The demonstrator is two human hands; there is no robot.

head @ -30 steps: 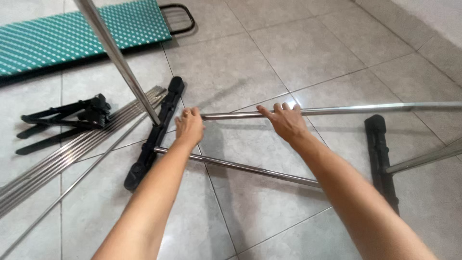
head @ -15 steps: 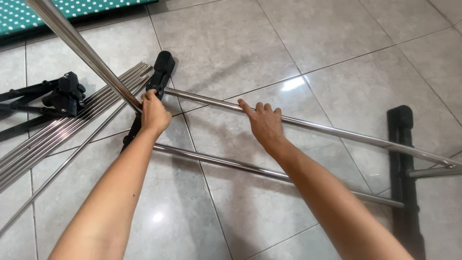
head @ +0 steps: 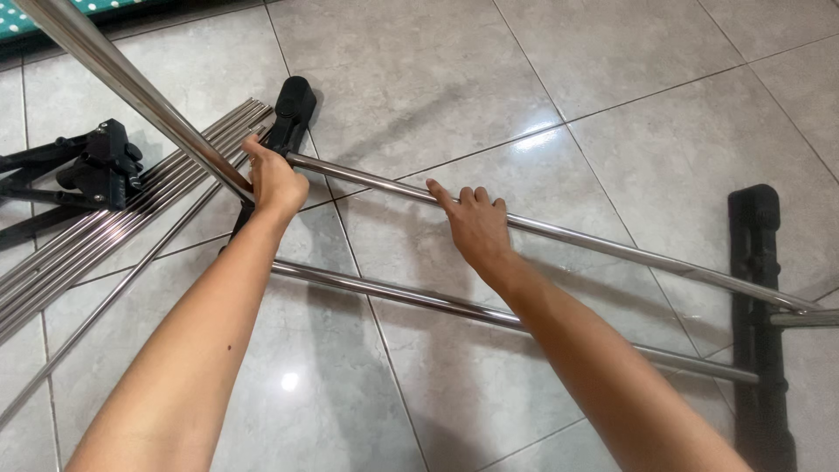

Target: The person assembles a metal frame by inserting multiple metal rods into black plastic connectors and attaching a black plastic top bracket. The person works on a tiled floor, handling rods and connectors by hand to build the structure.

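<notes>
A metal rack frame lies on the tiled floor. My left hand (head: 273, 181) is closed at the joint where a steel upright pole (head: 131, 87) meets the black plastic foot bar (head: 287, 118). My right hand (head: 474, 225) rests over the upper horizontal steel tube (head: 629, 251), fingers curled on it. A second, lower steel tube (head: 411, 301) runs parallel beneath my forearms. Both tubes reach toward a second black foot bar (head: 756, 288) on the right.
A bundle of several thin steel rods (head: 105, 218) lies at the left, beside a black folding bracket (head: 96, 166). A green dotted padded board (head: 52, 9) edges the top left. Grey glossy floor tiles (head: 612, 70) surround everything.
The view has shifted closer and leftward. My left hand stays at the pole joint. My right hand has settled onto the upper tube, which now slopes down to the right.
</notes>
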